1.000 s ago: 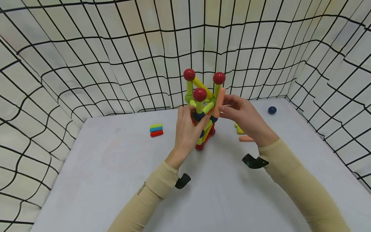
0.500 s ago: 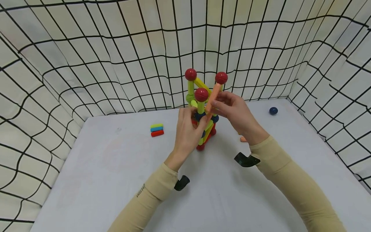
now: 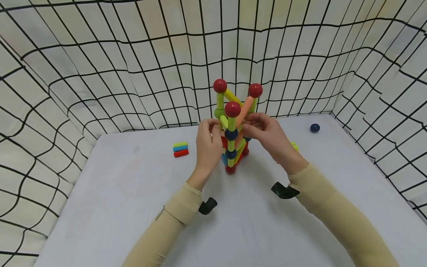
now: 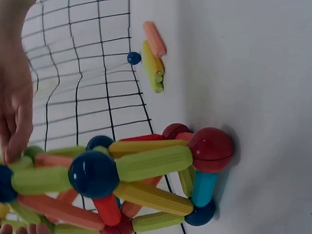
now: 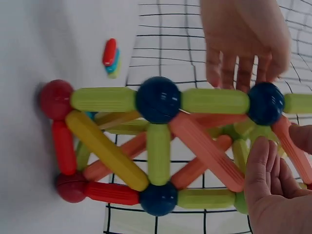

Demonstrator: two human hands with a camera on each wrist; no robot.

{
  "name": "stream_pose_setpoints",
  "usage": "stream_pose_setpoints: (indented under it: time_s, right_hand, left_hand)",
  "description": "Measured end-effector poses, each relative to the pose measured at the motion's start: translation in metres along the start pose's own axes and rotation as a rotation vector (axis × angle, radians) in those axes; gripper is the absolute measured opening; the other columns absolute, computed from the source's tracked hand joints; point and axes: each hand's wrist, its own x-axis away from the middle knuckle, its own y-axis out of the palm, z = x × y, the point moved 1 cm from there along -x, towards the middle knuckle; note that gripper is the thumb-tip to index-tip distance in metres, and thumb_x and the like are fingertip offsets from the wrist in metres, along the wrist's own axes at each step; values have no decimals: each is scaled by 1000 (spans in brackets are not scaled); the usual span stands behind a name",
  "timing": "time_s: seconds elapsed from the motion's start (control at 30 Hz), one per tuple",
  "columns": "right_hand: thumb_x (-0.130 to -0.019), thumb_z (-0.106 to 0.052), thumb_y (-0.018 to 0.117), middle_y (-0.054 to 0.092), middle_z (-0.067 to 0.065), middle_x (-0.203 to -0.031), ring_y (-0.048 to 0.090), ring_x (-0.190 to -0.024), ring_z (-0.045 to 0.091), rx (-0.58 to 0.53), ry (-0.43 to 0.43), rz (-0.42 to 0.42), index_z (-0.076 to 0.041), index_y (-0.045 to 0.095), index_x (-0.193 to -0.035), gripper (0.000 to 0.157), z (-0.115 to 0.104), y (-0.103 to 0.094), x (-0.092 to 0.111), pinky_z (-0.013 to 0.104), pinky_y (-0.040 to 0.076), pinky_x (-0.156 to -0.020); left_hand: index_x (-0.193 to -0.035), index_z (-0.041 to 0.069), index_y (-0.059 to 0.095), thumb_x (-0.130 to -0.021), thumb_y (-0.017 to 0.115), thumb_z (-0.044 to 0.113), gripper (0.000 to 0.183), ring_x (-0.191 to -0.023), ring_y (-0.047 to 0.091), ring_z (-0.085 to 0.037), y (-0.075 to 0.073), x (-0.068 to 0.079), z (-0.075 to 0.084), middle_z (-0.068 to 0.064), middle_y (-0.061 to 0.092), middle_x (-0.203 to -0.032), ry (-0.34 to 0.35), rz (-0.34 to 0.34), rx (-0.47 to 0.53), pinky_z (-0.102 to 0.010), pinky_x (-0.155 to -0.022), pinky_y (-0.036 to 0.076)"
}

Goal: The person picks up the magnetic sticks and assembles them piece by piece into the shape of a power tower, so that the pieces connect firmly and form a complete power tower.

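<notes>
A tower of magnetic building rods and balls stands upright on the table, with lime rods [image 4: 155,164], dark blue balls [image 3: 231,134] and red balls [image 3: 232,109]. An orange rod [image 3: 245,110] slants from the right top red ball down towards the front blue ball. My right hand [image 3: 271,139] has thumb and fingers on either side of this orange rod [image 5: 291,148]. My left hand [image 3: 209,146] is at the tower's left side, its fingers fairly straight in the right wrist view. Whether they touch the tower is unclear.
Lime, blue and red rods [image 3: 181,153] lie in a row on the white table [image 3: 133,207], left of the tower. A loose dark blue ball [image 3: 315,128] sits at the far right. Orange, yellow and lime rods [image 4: 154,66] lie nearby. Black netting [image 3: 150,66] encloses the table's back and sides.
The orange rod has swung from near upright at the right to a slant against the right top red ball. My left thumb has left the tower's front, uncovering the blue balls, and that hand has shifted left.
</notes>
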Motion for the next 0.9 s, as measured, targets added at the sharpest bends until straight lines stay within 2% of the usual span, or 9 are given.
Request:
stream_pose_setpoints:
  time_s: [0.07, 0.13, 0.2, 0.3, 0.37, 0.43, 0.63, 0.77, 0.9]
  right_hand:
    - [-93, -23, 68, 56, 11, -116, 60, -105, 25, 74, -14, -5, -3, 52, -125, 41, 4, 6, 3, 32, 53, -89]
    - [-91, -23, 70, 58, 10, -111, 59, -101, 23, 177, -35, -8, -4, 53, -120, 39, 7, 13, 6, 30, 54, -83]
    - [-89, -25, 73, 60, 8, -106, 58, -97, 21, 262, -69, -6, -5, 54, -115, 39, 9, 20, 8, 30, 54, -78]
    - [-87, -26, 76, 62, 7, -98, 59, -89, 21, 337, -134, 10, -5, 53, -110, 38, 9, 26, 8, 31, 55, -71]
    - [-86, -25, 77, 62, 6, -95, 60, -86, 20, 365, -164, 23, -5, 53, -108, 38, 8, 27, 8, 31, 55, -69]
    - [-86, -24, 76, 63, 6, -95, 61, -85, 19, 381, -181, 29, -5, 52, -108, 38, 8, 25, 8, 31, 56, -70]
    - [-90, -22, 73, 65, 7, -103, 64, -89, 19, 405, -183, 45, -6, 54, -117, 37, 12, 8, 10, 31, 55, -75]
    - [-93, -27, 68, 62, 9, -113, 67, -92, 20, 360, -133, 53, -6, 52, -127, 43, 18, -11, 10, 35, 56, -81]
    - [-95, -34, 64, 60, 9, -122, 68, -97, 24, 264, -62, 75, -7, 50, -134, 50, 24, -26, 7, 42, 51, -94]
  left_hand:
    - [-125, -1, 48, -105, 36, 18, 30, -107, 48, -22, -5, -13, -6, -12, 51, -120, -68, 2, 59, -34, -91, 45]
    - [-135, 4, 44, -106, 34, 24, 37, -121, 45, -20, -9, -26, -12, -9, 48, -134, -144, -34, 103, -37, -101, 41]
    - [-144, 11, 38, -106, 32, 30, 43, -133, 38, -17, -13, -38, -17, -4, 42, -145, -203, -100, 140, -39, -110, 34]
    - [-149, 17, 35, -106, 31, 37, 48, -137, 35, -15, -15, -48, -23, 1, 40, -149, -257, -213, 180, -40, -114, 29]
    - [-149, 16, 36, -106, 32, 37, 48, -133, 40, -16, -16, -50, -25, -1, 43, -146, -260, -265, 202, -39, -113, 31]
    - [-148, 14, 37, -106, 35, 36, 48, -128, 46, -18, -17, -49, -25, -3, 46, -143, -257, -283, 209, -38, -110, 35]
    - [-146, 11, 41, -104, 43, 29, 46, -125, 52, -20, -21, -42, -25, -4, 45, -143, -223, -241, 189, -41, -106, 40]
    - [-140, 8, 47, -102, 48, 25, 41, -120, 52, -21, -21, -34, -21, -6, 48, -135, -175, -225, 144, -42, -102, 42]
    - [-130, 5, 52, -99, 54, 22, 36, -111, 52, -21, -17, -21, -14, -7, 49, -125, -102, -232, 92, -39, -96, 45]
